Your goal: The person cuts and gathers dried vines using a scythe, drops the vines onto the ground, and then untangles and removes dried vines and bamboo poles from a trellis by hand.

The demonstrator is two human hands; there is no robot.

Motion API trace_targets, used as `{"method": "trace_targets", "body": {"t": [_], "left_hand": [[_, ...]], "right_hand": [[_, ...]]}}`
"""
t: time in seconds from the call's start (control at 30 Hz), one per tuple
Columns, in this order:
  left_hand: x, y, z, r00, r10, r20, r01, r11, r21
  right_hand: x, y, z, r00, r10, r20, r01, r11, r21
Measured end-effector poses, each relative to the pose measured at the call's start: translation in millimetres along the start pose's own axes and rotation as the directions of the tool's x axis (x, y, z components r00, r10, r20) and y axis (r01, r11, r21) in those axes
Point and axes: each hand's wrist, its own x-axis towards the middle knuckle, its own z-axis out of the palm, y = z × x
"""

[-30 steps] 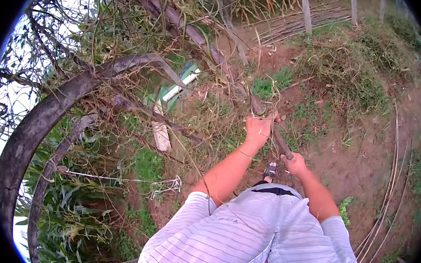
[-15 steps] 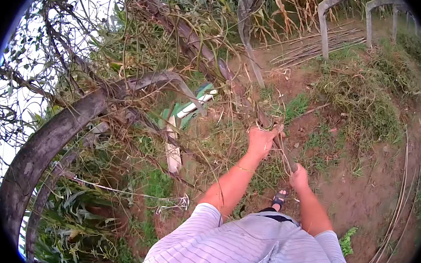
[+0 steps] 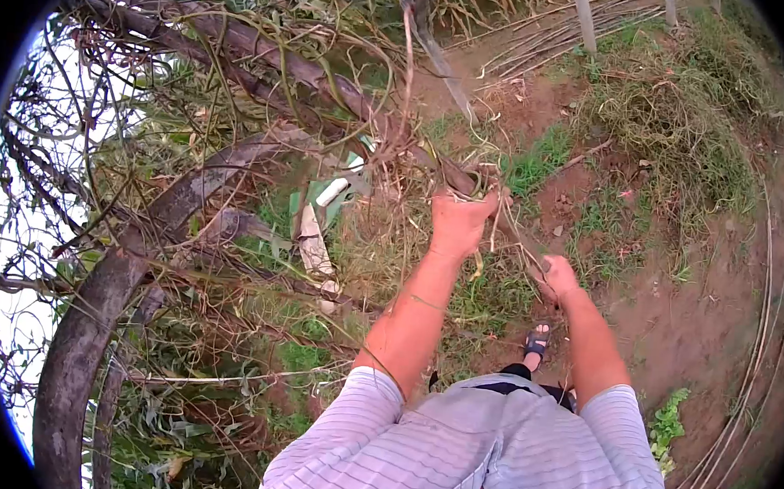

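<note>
A long brown wooden pole [image 3: 517, 233], tangled with dry vines, runs from the upper left down to my hands. My left hand [image 3: 462, 218] is closed around it and some vine strands, with its fingers partly hidden. Lower down, near the pole's end, my right hand [image 3: 560, 279] is wrapped around it. Twisted vines [image 3: 398, 154] cling to the pole just beyond my left hand and hang down on its left side.
A curved concrete post [image 3: 85, 350] arches at the left among vines. Behind the pole lie a green and white object [image 3: 332, 192] and a pale slab [image 3: 314, 244]. A heap of cut vines [image 3: 673, 128] and long thin poles [image 3: 751, 370] are at the right.
The view has shifted, so the posts at the upper right sit higher. The pole's far end has swung left and lower, making it lie flatter across the view. Both hands keep their grip.
</note>
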Motion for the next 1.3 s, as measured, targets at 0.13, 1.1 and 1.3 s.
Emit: {"method": "trace_targets", "body": {"t": [0.13,1.1,1.3], "left_hand": [[4,33,-24,0.950,-0.223,0.219,0.281,0.915,-0.290],[-16,8,-43,0.929,-0.094,0.359,0.343,0.585,-0.735],[-22,-7,-47,0.866,-0.252,0.433,0.436,0.804,-0.404]], "right_hand": [[6,-9,-6,0.980,0.057,0.188,-0.087,0.984,0.157],[-23,-3,-27,0.902,0.069,0.427,-0.107,0.992,0.065],[-30,0,-31,0.909,0.124,0.399,-0.173,0.981,0.088]]}}
